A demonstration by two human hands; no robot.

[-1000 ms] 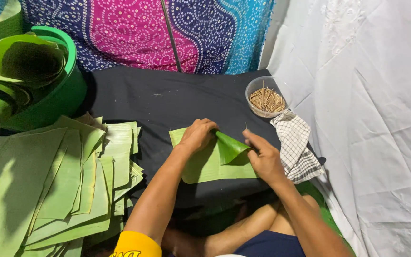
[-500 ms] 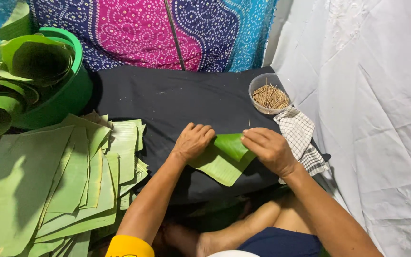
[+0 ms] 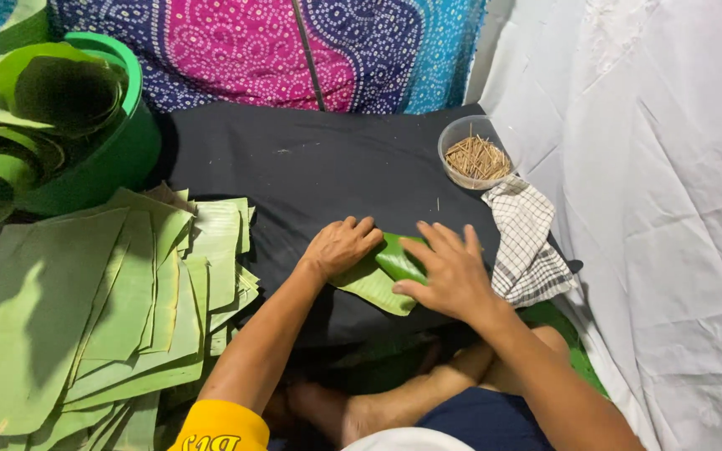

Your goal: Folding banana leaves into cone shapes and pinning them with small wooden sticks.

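Observation:
A folded green banana leaf piece (image 3: pixel 382 280) lies on the black cloth (image 3: pixel 311 167) near its front edge. My left hand (image 3: pixel 340 245) presses down on the leaf's left side with curled fingers. My right hand (image 3: pixel 449 271) lies over its right side, fingers spread, thumb against the rolled fold. The leaf's middle shows between the hands as a darker rolled tube.
A stack of cut banana leaf sheets (image 3: pixel 102 309) lies at the left. A green tub (image 3: pixel 119 142) with rolled leaves stands at the back left. A clear bowl of small sticks (image 3: pixel 476 154) and a checked cloth (image 3: pixel 528 246) sit at the right, beside white fabric (image 3: pixel 653 209).
The leaf has been folded smaller and rolled. Both hands have drawn closer together over it, and my right hand's fingers have spread out flat.

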